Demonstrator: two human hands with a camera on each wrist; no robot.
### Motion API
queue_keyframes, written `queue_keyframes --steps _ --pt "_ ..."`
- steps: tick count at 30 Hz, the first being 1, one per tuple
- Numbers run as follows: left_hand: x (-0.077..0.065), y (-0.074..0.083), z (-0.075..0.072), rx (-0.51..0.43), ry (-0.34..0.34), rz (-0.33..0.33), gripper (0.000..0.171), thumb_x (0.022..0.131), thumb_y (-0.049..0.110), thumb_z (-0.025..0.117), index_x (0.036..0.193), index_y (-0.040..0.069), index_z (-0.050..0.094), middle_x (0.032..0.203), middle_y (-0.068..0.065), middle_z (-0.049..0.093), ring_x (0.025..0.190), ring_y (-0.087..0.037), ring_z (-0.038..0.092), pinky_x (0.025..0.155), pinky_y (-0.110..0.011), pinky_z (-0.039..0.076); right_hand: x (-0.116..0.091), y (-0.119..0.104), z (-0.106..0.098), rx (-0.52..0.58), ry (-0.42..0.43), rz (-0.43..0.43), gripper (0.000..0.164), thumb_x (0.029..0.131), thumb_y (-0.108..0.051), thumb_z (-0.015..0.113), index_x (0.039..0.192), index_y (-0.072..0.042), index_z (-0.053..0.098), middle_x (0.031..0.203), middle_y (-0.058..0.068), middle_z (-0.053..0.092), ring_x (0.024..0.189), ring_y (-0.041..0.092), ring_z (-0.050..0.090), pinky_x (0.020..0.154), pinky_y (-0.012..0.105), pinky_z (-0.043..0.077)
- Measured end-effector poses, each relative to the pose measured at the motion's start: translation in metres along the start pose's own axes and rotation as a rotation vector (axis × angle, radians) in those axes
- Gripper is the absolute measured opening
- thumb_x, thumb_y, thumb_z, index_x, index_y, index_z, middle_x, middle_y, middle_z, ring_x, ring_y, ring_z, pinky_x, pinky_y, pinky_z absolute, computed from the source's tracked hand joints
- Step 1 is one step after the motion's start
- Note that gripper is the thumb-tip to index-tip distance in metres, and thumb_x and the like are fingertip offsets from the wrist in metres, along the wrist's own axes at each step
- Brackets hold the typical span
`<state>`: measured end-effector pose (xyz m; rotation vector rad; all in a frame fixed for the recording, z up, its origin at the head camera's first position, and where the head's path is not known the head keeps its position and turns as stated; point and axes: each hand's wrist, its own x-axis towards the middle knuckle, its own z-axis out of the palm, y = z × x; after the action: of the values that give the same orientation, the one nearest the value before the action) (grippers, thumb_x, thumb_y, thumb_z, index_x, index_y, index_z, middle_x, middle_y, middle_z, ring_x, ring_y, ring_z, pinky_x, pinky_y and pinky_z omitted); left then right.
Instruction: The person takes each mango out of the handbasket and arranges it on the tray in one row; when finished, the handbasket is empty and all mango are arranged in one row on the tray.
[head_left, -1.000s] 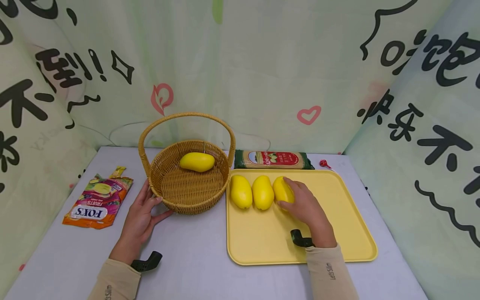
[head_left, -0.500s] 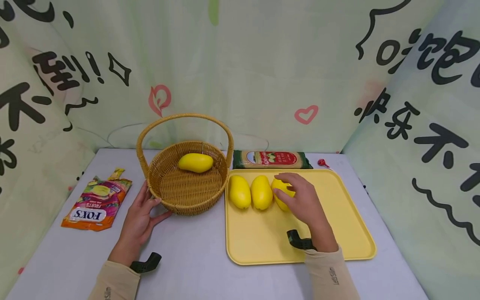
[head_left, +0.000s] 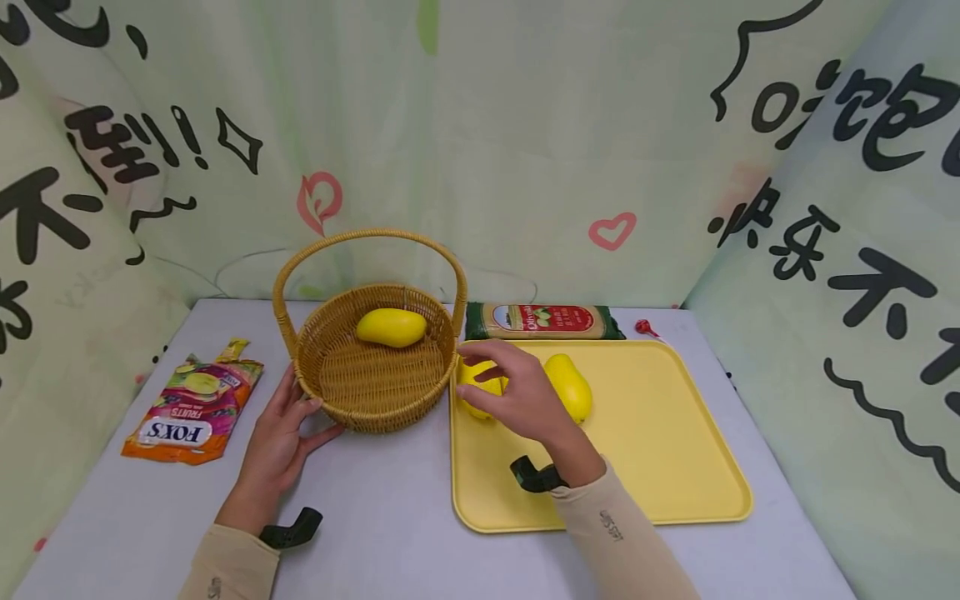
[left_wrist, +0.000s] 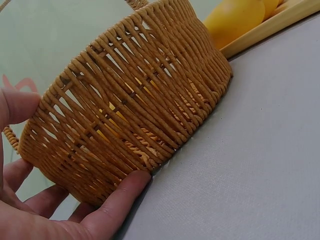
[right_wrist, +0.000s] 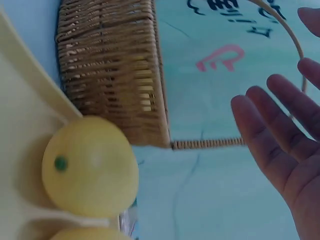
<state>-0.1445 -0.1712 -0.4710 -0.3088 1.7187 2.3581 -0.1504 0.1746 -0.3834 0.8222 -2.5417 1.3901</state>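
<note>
A woven basket (head_left: 375, 392) with a tall handle stands left of the yellow tray (head_left: 675, 467). One yellow mango (head_left: 392, 327) lies inside it. My left hand (head_left: 273, 446) holds the basket's left side, one finger at the rim and another low by the base in the left wrist view. On the tray are a left mango (head_left: 474, 408), partly covered, and a right mango (head_left: 567, 387); the middle one is hidden behind my right hand (head_left: 521, 396). That hand hovers over the left mango, fingers spread and apart from the fruit (right_wrist: 90, 167) in the right wrist view.
An orange and purple FOX'S candy bag (head_left: 195, 408) lies at the left with a small gold wrapper. Behind the tray is a long packet (head_left: 546, 321) with a red label, and a red lollipop (head_left: 647, 327) lies beside it. Printed curtains surround the table.
My right hand first lets go of the right mango, lifts, then moves left over the tray to the left mango. My left hand stays at the basket.
</note>
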Motion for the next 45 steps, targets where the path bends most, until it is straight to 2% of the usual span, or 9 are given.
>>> queue_keyframes --steps 5,9,12,16,21,28,36,40,45 --pt "-0.001 0.000 0.000 0.007 -0.003 0.003 0.074 0.113 0.015 0.046 0.163 0.059 0.013 0.180 0.013 0.004 0.162 -0.029 0.026 0.109 -0.062 0.049 0.029 -0.009 0.020 -0.099 -0.144 -0.019 0.059 0.092 -0.024 0.083 0.145 -0.009 0.061 0.141 0.008 0.066 0.120 0.025 0.064 0.093 0.039 0.064" --pt "-0.002 0.001 0.001 0.004 -0.006 0.004 0.074 0.113 0.013 0.044 0.163 0.058 0.012 0.180 0.012 0.003 0.162 -0.029 0.026 0.108 -0.061 0.050 0.049 -0.014 0.032 -0.192 -0.245 -0.014 0.065 0.096 -0.033 0.079 0.152 -0.013 0.055 0.149 0.006 0.060 0.131 0.024 0.059 0.109 0.046 0.055" --pt "-0.002 0.000 0.000 0.004 -0.010 0.005 0.075 0.113 0.013 0.044 0.163 0.058 0.011 0.180 0.011 0.003 0.162 -0.030 0.025 0.108 -0.061 0.049 0.064 -0.015 0.038 -0.230 -0.307 0.009 0.064 0.097 -0.035 0.078 0.153 -0.015 0.055 0.151 0.005 0.059 0.139 0.023 0.055 0.119 0.044 0.047" --pt "-0.002 0.000 0.000 0.006 -0.013 0.011 0.074 0.113 0.014 0.045 0.163 0.058 0.012 0.180 0.011 0.003 0.162 -0.031 0.025 0.108 -0.062 0.049 0.083 -0.011 0.044 -0.263 -0.422 0.042 0.067 0.094 -0.037 0.081 0.153 -0.017 0.056 0.154 0.004 0.058 0.144 0.023 0.051 0.122 0.042 0.044" --pt "0.000 -0.001 -0.001 0.011 -0.013 0.010 0.073 0.113 0.015 0.045 0.163 0.058 0.013 0.180 0.011 0.005 0.162 -0.030 0.026 0.108 -0.060 0.050 0.101 -0.004 0.045 -0.311 -0.546 0.099 0.075 0.091 -0.041 0.082 0.156 -0.017 0.052 0.160 0.007 0.052 0.148 0.026 0.046 0.124 0.046 0.043" --pt "0.000 -0.002 0.000 0.009 -0.008 0.003 0.074 0.113 0.014 0.044 0.163 0.059 0.013 0.180 0.011 0.005 0.161 -0.030 0.027 0.109 -0.061 0.050 0.118 0.005 0.044 -0.357 -0.604 0.156 0.078 0.093 -0.045 0.079 0.159 -0.018 0.048 0.165 0.007 0.047 0.155 0.031 0.038 0.126 0.050 0.039" --pt "-0.006 0.001 -0.006 0.016 0.008 -0.020 0.075 0.113 0.014 0.044 0.162 0.060 0.011 0.180 0.013 0.002 0.163 -0.031 0.023 0.108 -0.062 0.049 0.135 0.005 0.054 -0.416 -0.704 0.221 0.080 0.094 -0.046 0.076 0.162 -0.021 0.043 0.169 0.009 0.041 0.160 0.030 0.032 0.130 0.048 0.033" --pt "-0.005 0.002 -0.007 0.013 -0.007 -0.005 0.075 0.114 0.015 0.044 0.163 0.060 0.010 0.180 0.012 0.001 0.163 -0.031 0.022 0.109 -0.062 0.048 0.145 0.004 0.057 -0.482 -0.707 0.245 0.081 0.094 -0.048 0.077 0.163 -0.022 0.043 0.170 0.008 0.040 0.159 0.029 0.034 0.129 0.047 0.034" --pt "-0.002 0.000 -0.001 0.005 -0.011 -0.018 0.076 0.113 0.014 0.045 0.162 0.061 0.010 0.180 0.013 0.002 0.164 -0.030 0.022 0.110 -0.063 0.048 0.153 0.006 0.055 -0.543 -0.704 0.287 0.080 0.094 -0.047 0.077 0.162 -0.023 0.043 0.168 0.006 0.043 0.157 0.026 0.037 0.129 0.044 0.035"
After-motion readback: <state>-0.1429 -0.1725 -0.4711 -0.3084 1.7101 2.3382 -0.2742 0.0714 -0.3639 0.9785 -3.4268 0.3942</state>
